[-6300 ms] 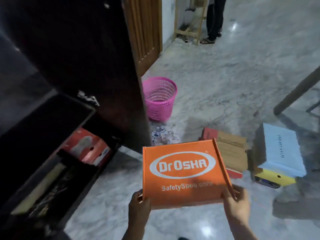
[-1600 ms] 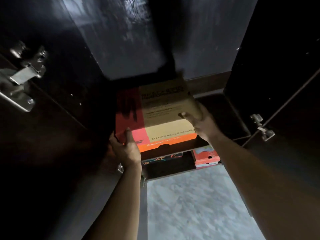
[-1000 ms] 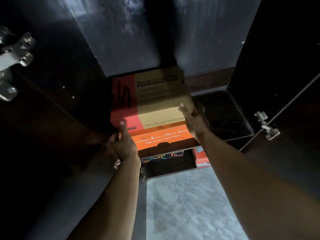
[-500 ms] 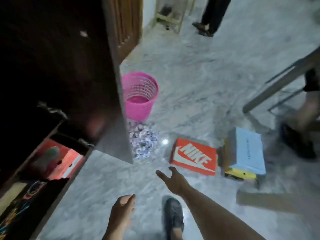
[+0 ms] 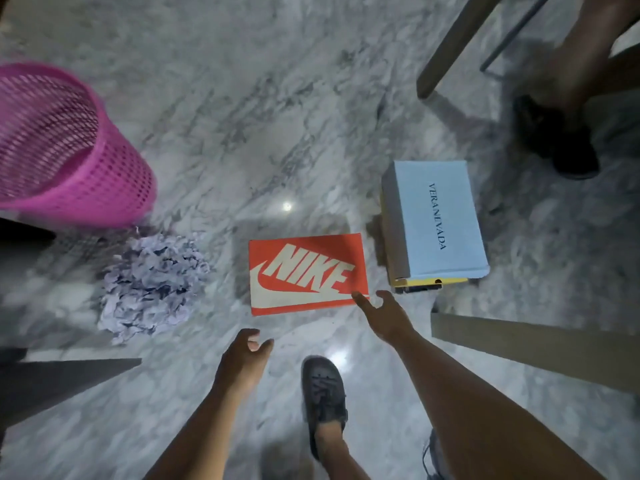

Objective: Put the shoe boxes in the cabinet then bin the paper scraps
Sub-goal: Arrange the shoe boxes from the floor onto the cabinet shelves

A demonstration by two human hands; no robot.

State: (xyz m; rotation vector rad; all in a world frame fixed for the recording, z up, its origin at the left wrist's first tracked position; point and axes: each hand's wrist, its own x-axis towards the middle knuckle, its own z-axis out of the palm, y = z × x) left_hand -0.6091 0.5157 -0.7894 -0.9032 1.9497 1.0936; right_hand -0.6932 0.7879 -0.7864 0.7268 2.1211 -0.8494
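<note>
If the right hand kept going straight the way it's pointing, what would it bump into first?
Most likely the orange Nike box: the right hand is open, its fingertips right at the box's near right corner. The picture can't show whether they already touch or hover above it.

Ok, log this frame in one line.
phase: reaching | right hand: open, at Nike box | left hand: open | paper scraps: unbinned

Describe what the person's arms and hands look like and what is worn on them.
Both forearms are bare, with no sleeves in view. The left hand and right hand wear no gloves, and no rings, watch or bracelet can be seen.
</note>
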